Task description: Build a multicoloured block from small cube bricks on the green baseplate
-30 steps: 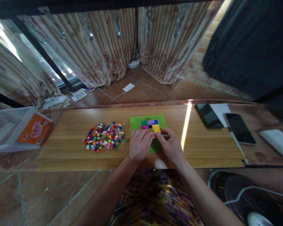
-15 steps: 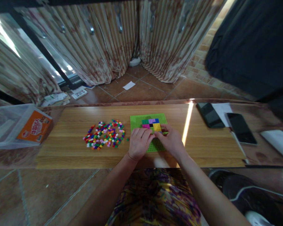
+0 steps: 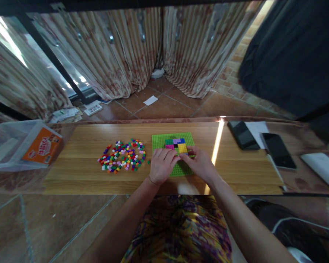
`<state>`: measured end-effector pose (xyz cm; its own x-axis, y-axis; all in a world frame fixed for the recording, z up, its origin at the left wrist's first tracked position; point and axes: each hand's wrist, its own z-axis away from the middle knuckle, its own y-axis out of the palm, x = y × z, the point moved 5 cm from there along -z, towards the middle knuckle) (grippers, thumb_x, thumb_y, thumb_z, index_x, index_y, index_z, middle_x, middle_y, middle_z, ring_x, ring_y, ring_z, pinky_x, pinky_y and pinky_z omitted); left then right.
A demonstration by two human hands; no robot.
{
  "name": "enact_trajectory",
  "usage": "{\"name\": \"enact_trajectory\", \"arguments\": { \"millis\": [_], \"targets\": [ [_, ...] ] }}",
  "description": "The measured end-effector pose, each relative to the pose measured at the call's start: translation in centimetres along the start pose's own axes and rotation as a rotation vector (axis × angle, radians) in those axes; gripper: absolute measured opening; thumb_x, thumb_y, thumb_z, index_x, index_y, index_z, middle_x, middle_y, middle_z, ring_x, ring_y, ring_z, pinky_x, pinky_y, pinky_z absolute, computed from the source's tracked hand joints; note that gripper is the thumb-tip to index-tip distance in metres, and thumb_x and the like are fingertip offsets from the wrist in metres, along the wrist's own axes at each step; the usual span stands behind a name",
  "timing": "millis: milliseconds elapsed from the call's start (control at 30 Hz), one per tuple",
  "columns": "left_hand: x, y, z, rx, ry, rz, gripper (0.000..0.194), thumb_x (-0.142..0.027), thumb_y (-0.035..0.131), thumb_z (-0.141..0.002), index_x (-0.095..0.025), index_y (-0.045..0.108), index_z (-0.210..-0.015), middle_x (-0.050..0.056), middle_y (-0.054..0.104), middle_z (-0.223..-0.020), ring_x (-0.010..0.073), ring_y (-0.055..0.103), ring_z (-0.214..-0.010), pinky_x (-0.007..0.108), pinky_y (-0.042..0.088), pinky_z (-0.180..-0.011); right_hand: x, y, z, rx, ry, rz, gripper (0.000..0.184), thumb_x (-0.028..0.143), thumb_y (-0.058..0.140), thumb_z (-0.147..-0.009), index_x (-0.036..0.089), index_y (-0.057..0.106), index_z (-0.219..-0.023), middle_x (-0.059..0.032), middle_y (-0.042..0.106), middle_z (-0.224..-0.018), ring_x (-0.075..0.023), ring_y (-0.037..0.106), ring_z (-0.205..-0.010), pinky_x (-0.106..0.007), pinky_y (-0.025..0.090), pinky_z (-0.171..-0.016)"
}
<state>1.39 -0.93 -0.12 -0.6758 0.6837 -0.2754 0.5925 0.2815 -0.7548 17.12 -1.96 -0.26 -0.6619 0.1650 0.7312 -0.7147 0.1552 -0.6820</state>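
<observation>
A green studded baseplate [image 3: 159, 138] lies on the wooden board. On it sits a compact patch of toy bricks [image 3: 176, 142] in teal, lilac, blue, magenta, black and yellow. My left hand [image 3: 162, 165] comes over the plate's near left part, its fingers bent together and their tips against the patch's near side. From the right, my right hand [image 3: 200, 164] closes thumb and forefinger about the patch's near right corner, by the yellow bricks [image 3: 182, 148]. My fingers hide the near edge of the patch, so any small piece between the fingertips cannot be made out.
Many loose coloured bricks [image 3: 122, 156] are spread left of the plate on the wooden board [image 3: 79, 160]. A clear plastic bin [image 3: 13, 138] with an orange label stands at the far left. Two dark phones [image 3: 242, 135] and white paper [image 3: 259, 128] lie at the right.
Both hands keep nearly the same place at the brick patch. The whole view has shifted slightly; no brick has visibly moved.
</observation>
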Motion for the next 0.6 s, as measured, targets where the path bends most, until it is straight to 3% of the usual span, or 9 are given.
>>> {"name": "enact_trajectory", "arguments": {
  "millis": [400, 600],
  "targets": [
    [0.3, -0.1, -0.2, -0.051, 0.021, 0.035, 0.019, -0.037, 0.059, -0.092, -0.019, 0.064, -0.089, 0.004, 0.069, -0.084, 0.0187, 0.059, -0.083, 0.033, 0.038, -0.076, 1.0, -0.7, -0.8, 0.105, 0.026, 0.099, 0.035, 0.037, 0.067, -0.078, 0.017, 0.071, -0.107, -0.0093, 0.075, -0.089, -0.0243, 0.07, -0.084, -0.034, 0.051, -0.074],
    [0.1, -0.1, -0.4, -0.058, 0.018, 0.047, 0.018, -0.035, 0.058, -0.092, -0.02, 0.064, -0.088, 0.004, 0.07, -0.085, 0.0186, 0.06, -0.082, 0.033, 0.038, -0.077, 2.0, -0.9, -0.8, 0.092, 0.037, 0.192, 0.035, 0.033, 0.066, -0.079, 0.013, 0.071, -0.107, -0.0121, 0.075, -0.089, -0.0281, 0.07, -0.087, -0.038, 0.051, -0.078]
  ]
}}
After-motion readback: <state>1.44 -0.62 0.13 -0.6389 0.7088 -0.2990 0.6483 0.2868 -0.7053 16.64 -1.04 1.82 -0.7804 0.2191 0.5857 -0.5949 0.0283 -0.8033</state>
